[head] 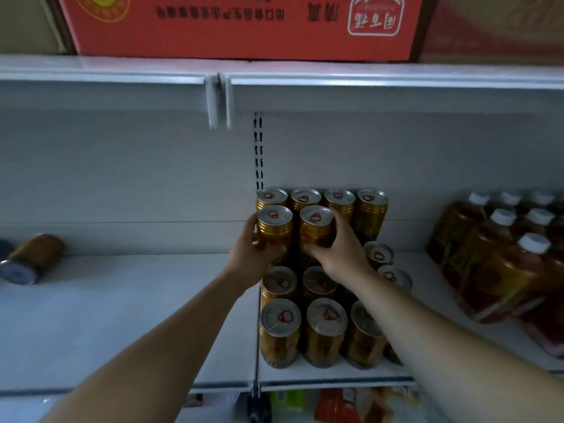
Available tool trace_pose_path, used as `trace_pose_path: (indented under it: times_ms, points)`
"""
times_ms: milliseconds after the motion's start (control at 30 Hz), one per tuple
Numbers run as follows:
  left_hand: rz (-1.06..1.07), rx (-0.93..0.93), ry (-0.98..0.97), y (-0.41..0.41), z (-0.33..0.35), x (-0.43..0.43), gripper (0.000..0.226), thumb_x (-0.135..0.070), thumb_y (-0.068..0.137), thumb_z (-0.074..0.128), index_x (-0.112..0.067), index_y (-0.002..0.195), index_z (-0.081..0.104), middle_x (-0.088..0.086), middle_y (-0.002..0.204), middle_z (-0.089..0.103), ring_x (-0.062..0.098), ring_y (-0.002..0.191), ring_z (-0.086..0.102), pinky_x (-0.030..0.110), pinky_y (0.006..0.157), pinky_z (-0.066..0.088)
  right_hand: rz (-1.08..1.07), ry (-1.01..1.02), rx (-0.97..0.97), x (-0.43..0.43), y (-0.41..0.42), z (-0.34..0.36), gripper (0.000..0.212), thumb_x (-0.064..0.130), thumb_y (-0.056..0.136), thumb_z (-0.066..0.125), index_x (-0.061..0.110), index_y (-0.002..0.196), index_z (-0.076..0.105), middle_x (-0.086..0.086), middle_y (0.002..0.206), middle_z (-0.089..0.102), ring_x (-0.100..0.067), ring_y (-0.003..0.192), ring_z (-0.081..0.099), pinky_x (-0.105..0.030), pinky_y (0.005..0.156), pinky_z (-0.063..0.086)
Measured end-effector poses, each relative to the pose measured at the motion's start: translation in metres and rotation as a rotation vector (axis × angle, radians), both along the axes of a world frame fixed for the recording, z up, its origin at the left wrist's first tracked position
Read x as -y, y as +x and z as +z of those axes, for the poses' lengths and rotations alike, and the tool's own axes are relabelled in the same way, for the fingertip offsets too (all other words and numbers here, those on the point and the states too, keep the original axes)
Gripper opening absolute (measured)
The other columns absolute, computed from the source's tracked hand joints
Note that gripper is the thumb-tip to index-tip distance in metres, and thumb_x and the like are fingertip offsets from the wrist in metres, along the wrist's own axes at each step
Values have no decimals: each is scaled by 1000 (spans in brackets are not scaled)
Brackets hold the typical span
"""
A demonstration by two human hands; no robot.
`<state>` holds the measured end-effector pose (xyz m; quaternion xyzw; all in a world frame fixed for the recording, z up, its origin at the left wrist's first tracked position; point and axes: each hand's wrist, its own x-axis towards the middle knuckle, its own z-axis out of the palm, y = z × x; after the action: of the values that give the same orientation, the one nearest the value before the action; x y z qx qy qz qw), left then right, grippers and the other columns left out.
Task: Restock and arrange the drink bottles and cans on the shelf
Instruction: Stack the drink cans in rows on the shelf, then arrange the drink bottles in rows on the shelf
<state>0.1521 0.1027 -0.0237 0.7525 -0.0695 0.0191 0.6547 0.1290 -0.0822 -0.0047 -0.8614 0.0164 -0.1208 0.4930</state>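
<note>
Gold drink cans with silver pull-tab lids stand in rows on the white shelf (320, 374), with a second tier stacked on top at the back. My left hand (250, 254) grips one upper-tier gold can (274, 227). Beside it, my right hand (341, 254) grips a second upper-tier gold can (316, 227). Both cans are upright, in front of the back row of stacked cans (338, 199). Front-row cans (326, 331) stand below my wrists.
One can (33, 257) lies on its side at the far left of the shelf. Brown drink bottles (500, 264) with white caps fill the right side. A red carton (238, 25) sits on the shelf above. Packaged goods show on the shelf below.
</note>
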Motion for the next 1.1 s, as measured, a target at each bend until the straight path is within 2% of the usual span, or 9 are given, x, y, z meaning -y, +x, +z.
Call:
trace_pose_path:
  times_ms: [67,233,367,400,500,567,633,767,1100]
  points:
    - [-18,-7,15,0,-3,2,77,-4,76,74,-38,134,36,-13,109,60,5,102,58,32,80,54,12,0,20,1,-1,-3,85,30,75,79,31,144,30,4,145,42,-19,132,40,-38,108,33]
    - [-77,-18,56,0,0,3,79,2,81,68,-32,137,24,-11,111,55,2,101,57,22,75,54,45,-41,-6,2,2,-1,87,34,74,80,29,144,29,3,145,40,-20,132,40,-44,108,35]
    - [-108,-135,114,-5,20,-7,84,1,79,70,-26,141,21,11,130,44,31,124,44,46,97,46,66,-113,-35,10,3,17,84,43,68,81,26,137,36,2,136,45,-17,122,46,-31,91,39]
    - [-99,-183,155,-7,26,-12,88,-3,78,72,-26,145,19,14,137,38,34,129,39,48,98,45,59,-157,-7,12,3,25,86,47,68,79,25,138,34,1,138,43,-17,123,45,-30,89,38]
    - [-51,-176,440,-22,45,-33,88,-22,80,73,-27,148,18,10,147,31,30,134,33,33,87,46,93,-348,143,11,4,54,89,55,74,70,21,145,28,-6,146,35,-23,131,38,-34,97,35]
    - [14,-95,654,-38,53,-53,85,-34,81,71,-28,148,19,8,149,31,26,135,32,34,97,41,197,-452,179,-3,5,71,87,58,78,65,21,147,27,-8,147,35,-26,132,37,-36,99,34]
    - [84,-50,789,-58,60,-74,83,-41,82,69,-29,148,21,6,151,30,25,137,30,38,107,33,302,-512,147,-25,6,83,85,62,78,62,22,146,30,-7,145,38,-26,130,40,-38,101,36]
    - [182,-39,998,-105,72,-121,81,-51,81,65,-34,147,22,1,153,28,24,133,36,33,104,29,423,-603,74,-85,1,93,86,68,78,56,23,147,30,-7,149,35,-28,133,37,-38,104,34]
    - [399,-154,1130,-197,66,-303,79,-56,80,62,-32,146,26,-3,151,32,21,127,42,32,100,36,645,-652,88,-302,-23,101,90,72,76,53,23,147,30,-7,151,33,-28,133,38,-37,102,36]
